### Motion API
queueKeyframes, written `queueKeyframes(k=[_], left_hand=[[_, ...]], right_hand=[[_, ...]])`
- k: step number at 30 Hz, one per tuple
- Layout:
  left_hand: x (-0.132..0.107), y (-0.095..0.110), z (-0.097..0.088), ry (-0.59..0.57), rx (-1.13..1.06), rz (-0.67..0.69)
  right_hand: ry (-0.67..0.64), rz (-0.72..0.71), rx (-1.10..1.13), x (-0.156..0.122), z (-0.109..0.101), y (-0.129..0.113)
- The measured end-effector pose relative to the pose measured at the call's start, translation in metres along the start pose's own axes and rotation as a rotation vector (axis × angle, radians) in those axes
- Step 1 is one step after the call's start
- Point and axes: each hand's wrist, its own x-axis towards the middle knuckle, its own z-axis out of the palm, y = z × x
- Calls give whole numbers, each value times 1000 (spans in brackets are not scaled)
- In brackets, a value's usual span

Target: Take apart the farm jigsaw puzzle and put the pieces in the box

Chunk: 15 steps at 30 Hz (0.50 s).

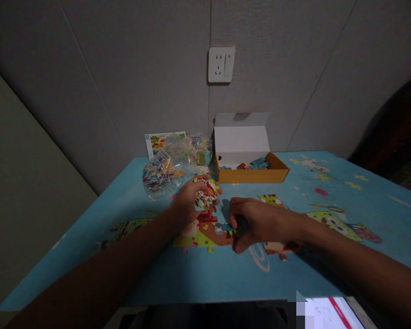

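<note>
Blue cartoon-print counter [192,278] here, jigsaw puzzle underway on it. The joined puzzle section [205,236] lies at about 6 o'clock from the left hand [192,194], knobbly tabs sticking out along its near edge. Left hand's got a messy stack of puzzle pieces [206,196] in it, fingers wrapped round the pile, so that one's definitely grasping. Right hand [256,221] is down at the section's 3 o'clock end, fingers curled in over a dark patch. Honestly can't tell if they're pinching a piece or just pressing there, way too shadowy.

One loose piece [270,198] pokes out at 1 o'clock from the right hand, and another bit of puzzle [276,248] at about 5. Straight up at 12 from that hand is an orange cardboard box [251,176], white lid flipped open, more pieces [258,163] inside. There's a clear plastic bag [157,176] of pieces at 10 from the left hand, with a picture card [157,140] behind it around 11.
</note>
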Motion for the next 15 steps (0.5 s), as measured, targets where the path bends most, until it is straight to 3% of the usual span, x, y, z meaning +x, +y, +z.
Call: queueKeyframes(k=[8,15], left_hand=[[-1,-2,-2,-13,82,11],[-1,-1,-3,-40,100,7]], right_hand=[[4,130,-55,0,-9,-2],[14,30,-176,-5,-9,-4]])
